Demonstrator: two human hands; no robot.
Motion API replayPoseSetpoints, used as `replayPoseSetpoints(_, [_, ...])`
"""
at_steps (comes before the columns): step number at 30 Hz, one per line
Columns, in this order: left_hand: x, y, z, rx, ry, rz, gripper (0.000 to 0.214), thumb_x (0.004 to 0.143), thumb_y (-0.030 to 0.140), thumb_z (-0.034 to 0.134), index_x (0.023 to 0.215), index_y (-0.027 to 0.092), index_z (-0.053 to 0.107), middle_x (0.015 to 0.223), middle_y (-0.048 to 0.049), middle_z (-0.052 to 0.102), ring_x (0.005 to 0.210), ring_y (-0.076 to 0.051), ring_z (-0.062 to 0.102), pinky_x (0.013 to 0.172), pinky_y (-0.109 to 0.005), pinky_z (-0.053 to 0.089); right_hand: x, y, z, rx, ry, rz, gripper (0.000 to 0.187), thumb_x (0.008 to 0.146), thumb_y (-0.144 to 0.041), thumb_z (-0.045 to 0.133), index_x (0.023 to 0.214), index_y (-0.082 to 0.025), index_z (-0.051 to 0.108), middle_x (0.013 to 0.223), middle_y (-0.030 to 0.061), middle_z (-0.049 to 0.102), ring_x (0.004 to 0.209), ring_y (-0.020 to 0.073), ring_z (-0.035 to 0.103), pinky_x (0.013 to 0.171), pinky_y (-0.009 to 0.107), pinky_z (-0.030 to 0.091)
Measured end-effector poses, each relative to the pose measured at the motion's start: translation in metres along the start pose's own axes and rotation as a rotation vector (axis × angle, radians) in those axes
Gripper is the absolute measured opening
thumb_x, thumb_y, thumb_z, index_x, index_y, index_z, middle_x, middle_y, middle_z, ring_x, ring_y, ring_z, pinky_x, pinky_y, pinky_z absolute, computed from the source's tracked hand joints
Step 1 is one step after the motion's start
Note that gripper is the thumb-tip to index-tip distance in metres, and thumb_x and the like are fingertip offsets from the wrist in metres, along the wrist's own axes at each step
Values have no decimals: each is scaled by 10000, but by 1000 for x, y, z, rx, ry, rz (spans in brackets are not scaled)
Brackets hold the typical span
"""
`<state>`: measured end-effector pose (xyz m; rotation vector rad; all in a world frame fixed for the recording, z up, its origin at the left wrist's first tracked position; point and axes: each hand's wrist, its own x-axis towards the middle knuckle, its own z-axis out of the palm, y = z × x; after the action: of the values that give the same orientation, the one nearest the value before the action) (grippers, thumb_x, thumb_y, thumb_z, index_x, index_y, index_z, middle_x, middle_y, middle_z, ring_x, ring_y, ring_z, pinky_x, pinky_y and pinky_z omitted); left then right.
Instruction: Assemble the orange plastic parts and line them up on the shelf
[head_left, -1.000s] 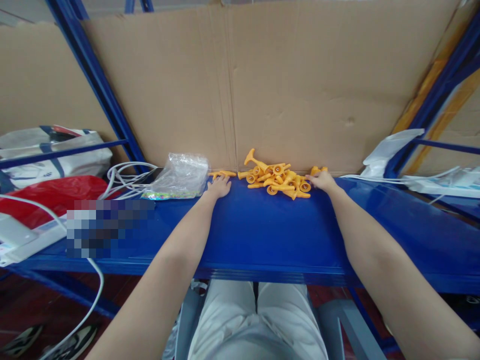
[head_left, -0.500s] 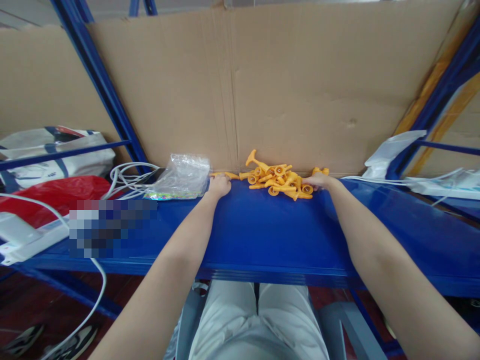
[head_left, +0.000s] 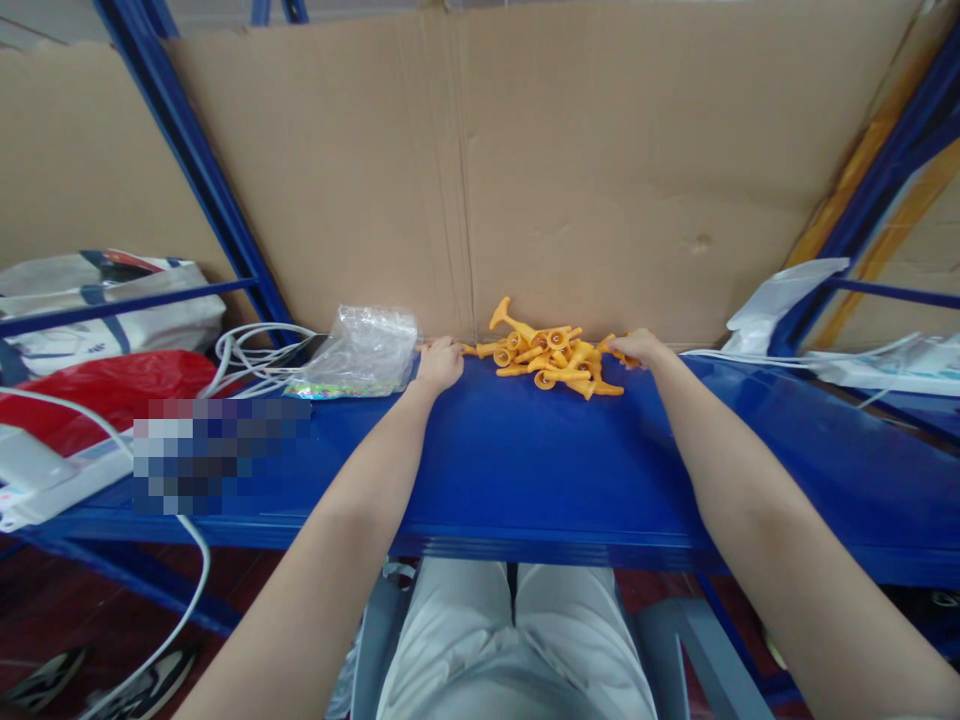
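Observation:
A heap of orange plastic pieces lies at the back of the blue shelf, against the cardboard. Several pieces have round cup-like ends, and one has a T-shaped head that sticks up at the left. My left hand is at the left of the heap, its fingers closed on an orange plastic piece that is mostly hidden. At the heap's right edge, my right hand has its fingers bent down around an orange plastic piece, partly covered by the hand.
Left of my left hand is a clear plastic bag. Farther left are white cables, a red bag and a white power strip. Cardboard closes off the back. At the right lies a white cable.
My right hand has shifted slightly up and left, and an orange piece by it has changed position. The left hand stays about in place. The view has moved slightly.

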<state>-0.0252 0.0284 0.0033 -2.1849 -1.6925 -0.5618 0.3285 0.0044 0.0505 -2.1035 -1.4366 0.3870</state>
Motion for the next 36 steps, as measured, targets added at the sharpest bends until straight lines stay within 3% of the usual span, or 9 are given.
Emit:
replayPoseSetpoints(3, [1,6,-5,-18,95,74,409,945,158,386,1158,162,735,1171,-171,673,1145,-319,626,1001,-490,438,2,-4,-3,-52,59,56,191,829,-230,654,657,-152,680,425,28,524,520,201,623,507,267,462])
replayPoseSetpoints(7, [2,14,-9,-51,175,206,389,929,124,392,1141,162,716,1174,-164,687,1135,-304,630,1003,-479,429,2,-7,-8,-84,135,27,250,866,-307,638,703,-132,711,528,88,613,699,254,701,614,287,504])
replayPoseSetpoints(10, [1,17,-10,-59,191,250,379,913,108,397,1127,154,707,1170,-166,702,1130,-298,638,1008,-475,431,0,-11,-8,-42,191,-70,283,896,-323,595,718,-135,708,550,93,622,730,250,698,657,283,504])
replayPoseSetpoints(13, [1,20,-11,-90,258,277,406,920,117,391,1217,141,667,1244,-184,690,1184,-299,625,1025,-476,429,-4,-22,-6,97,210,-200,216,890,-295,601,769,-147,701,556,46,610,638,197,650,609,255,484])
replayPoseSetpoints(18, [2,26,-13,-155,371,336,433,973,202,358,1336,135,584,1394,-206,625,1275,-295,584,1048,-469,424,-19,-52,-5,265,30,-420,132,860,-245,673,760,-158,669,579,-11,591,497,109,542,521,215,441])
replayPoseSetpoints(22, [3,35,-16,-163,393,404,483,1004,305,347,1418,121,515,1492,-232,547,1361,-312,529,1085,-482,399,-44,-75,-11,206,-179,-545,160,827,-236,734,699,-166,668,596,7,630,513,105,547,522,215,444])
replayPoseSetpoints(25, [1,43,-18,-170,396,473,515,1011,372,360,1456,144,485,1525,-229,518,1408,-326,487,1105,-503,375,-62,-86,-17,142,-268,-602,142,829,-252,741,719,-172,699,636,22,667,586,130,596,569,225,477])
replayPoseSetpoints(30, [-2,55,-19,-172,393,538,477,1015,389,399,1423,180,534,1513,-213,539,1414,-326,482,1115,-519,348,-75,-95,-22,-3,-309,-679,174,832,-280,740,699,-172,709,684,30,697,672,150,627,622,232,472])
replayPoseSetpoints(36, [0,63,-21,-149,378,507,374,1027,263,388,1319,159,599,1396,-208,630,1393,-301,513,1117,-488,343,-72,-95,-17,-55,-312,-736,138,829,-289,724,767,-166,737,713,30,704,688,149,615,611,228,445])
